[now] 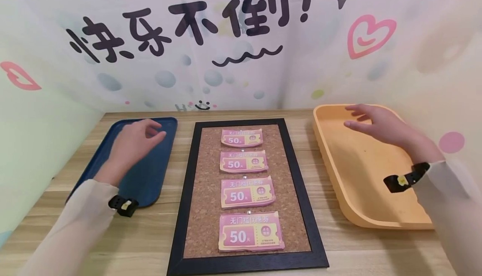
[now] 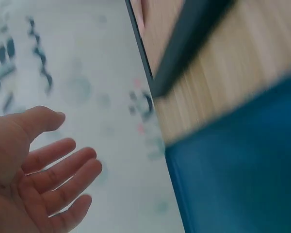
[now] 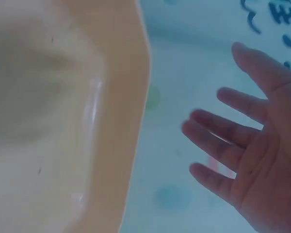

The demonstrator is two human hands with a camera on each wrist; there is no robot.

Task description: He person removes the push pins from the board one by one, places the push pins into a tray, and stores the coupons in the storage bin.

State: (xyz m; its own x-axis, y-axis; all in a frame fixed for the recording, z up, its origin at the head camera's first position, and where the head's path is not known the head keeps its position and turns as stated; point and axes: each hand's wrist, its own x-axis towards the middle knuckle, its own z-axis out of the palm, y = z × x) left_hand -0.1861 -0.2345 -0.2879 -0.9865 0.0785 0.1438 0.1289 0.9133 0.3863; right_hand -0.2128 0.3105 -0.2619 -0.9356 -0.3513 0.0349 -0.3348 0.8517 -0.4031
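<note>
My left hand (image 1: pixel 134 144) hovers over the blue tray (image 1: pixel 160 175), its fingers loosely bent with nothing in them. Above the orange bin (image 1: pixel 357 184) is my right hand (image 1: pixel 380 123), holding nothing. Both wrist views show relaxed, spread fingers: the left hand (image 2: pixel 36 172) and the right hand (image 3: pixel 262 145). Between the hands lies a cork board (image 1: pixel 203 209) in a black frame. Several pink-and-yellow paper coupons marked 50 run down it in a column; the nearest coupon (image 1: pixel 250 232) looks like a small stack. Silvery pins (image 1: pixel 244 177) show at the upper edges of some coupons.
The wooden table (image 1: pixel 139 242) carries the tray on the left, the board in the middle and the bin on the right. A white printed cloth (image 1: pixel 241 79) with black characters hangs behind the table. The bin has raised walls (image 1: pixel 327 158).
</note>
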